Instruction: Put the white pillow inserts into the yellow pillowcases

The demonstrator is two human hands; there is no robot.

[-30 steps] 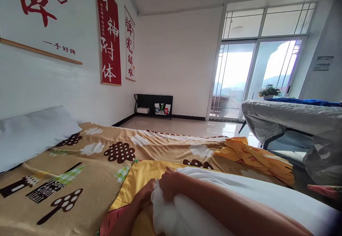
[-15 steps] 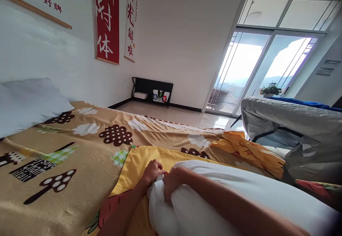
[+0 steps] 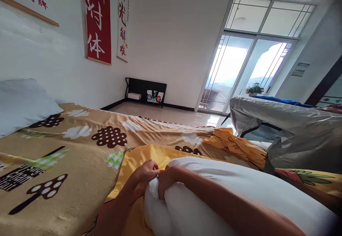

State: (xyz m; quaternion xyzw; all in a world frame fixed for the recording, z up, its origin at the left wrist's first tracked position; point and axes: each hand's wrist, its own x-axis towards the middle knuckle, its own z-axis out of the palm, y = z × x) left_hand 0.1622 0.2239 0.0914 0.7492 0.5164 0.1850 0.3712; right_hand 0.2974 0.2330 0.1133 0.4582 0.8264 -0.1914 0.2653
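White pillow (image 3: 240,196) lies at the bottom of the head view, its long axis running from about 9 o'clock, where the hands meet, out toward 4 o'clock at the lower right corner. Its bunched end points toward 9 o'clock. It rests on a yellow pillowcase (image 3: 139,157) printed with a red strawberry shape, which is spread flat over the bed's tan blanket (image 3: 80,150).

The left hand (image 3: 143,175) is curled shut, its fingers pinching the yellow fabric edge right against the pillow's bunched corner. The right hand (image 3: 167,179) is also clenched, gripping that same white corner, with the forearm lying along the pillow's top toward 4 o'clock. The two hands touch each other.

At 9 o'clock a grey pillow (image 3: 24,104) leans by the wall. A crumpled orange-yellow cloth (image 3: 235,147) lies at 2 o'clock from the hands, near a piece of furniture under a grey cover (image 3: 288,129).

On the wall at 11 o'clock hangs a red banner (image 3: 97,20) with white Chinese characters, the lowest reading 体. Beside it is a white scroll (image 3: 123,18) with red characters. The blanket carries dark lettering, too small to read.
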